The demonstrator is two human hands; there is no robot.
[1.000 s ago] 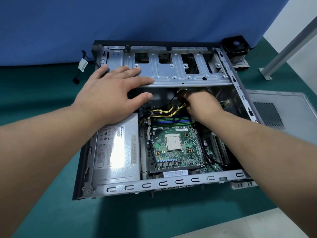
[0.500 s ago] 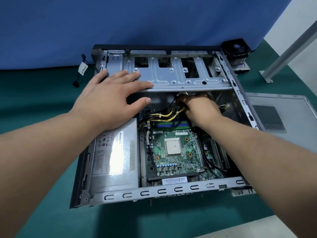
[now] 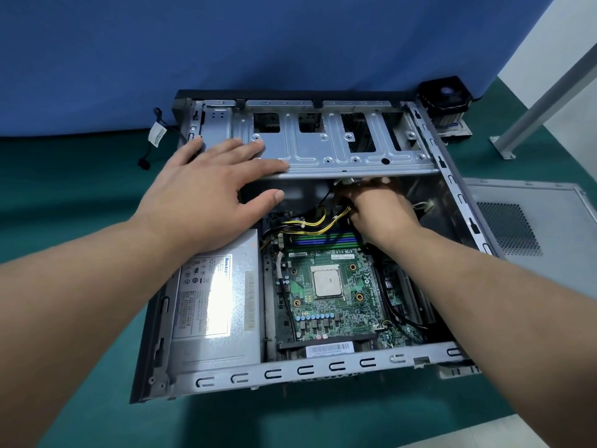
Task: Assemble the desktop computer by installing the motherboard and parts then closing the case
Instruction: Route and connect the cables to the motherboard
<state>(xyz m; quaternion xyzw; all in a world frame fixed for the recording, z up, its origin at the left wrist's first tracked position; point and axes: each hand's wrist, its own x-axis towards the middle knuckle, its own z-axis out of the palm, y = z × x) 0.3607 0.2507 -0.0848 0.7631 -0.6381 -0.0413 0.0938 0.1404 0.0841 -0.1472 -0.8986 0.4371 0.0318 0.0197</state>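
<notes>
- The table (image 3: 80,189) has a dark green top, with a blue cloth backdrop (image 3: 258,43) hanging behind it.
- The open grey metal desktop computer case (image 3: 323,367) lies on its side in the middle of the table, its inside facing up.
- The flat grey perforated side panel (image 3: 523,221) lies on the table just right of the case, apart from it.
- The grey metal drive-bay cage (image 3: 339,150) spans the far part of the case.
- The silver box-shaped power supply (image 3: 213,302) sits in the near-left corner of the case, its label facing up.
- The green motherboard (image 3: 329,295) sits in the case floor right of the power supply, with a bare square silver processor (image 3: 327,281) at its middle.
- The left hand (image 3: 206,192) rests flat on the left end of the drive-bay cage; its grip is wide open, fingers straight and spread, the thumb hanging over the cage edge.
- The right hand (image 3: 381,208) reaches down inside the case under the cage edge, beyond the motherboard, its fingers curled at a white connector (image 3: 347,182); what exactly its grip closes on I cannot tell.
- The yellow-and-black cable bundle (image 3: 310,223) runs from beside the power supply to the right hand.
- The black finned cooler with fan (image 3: 447,98) stands on the table past the far-right corner of the case.
- A thin black cable with a white tag (image 3: 156,134) lies on the table left of the case.
</notes>
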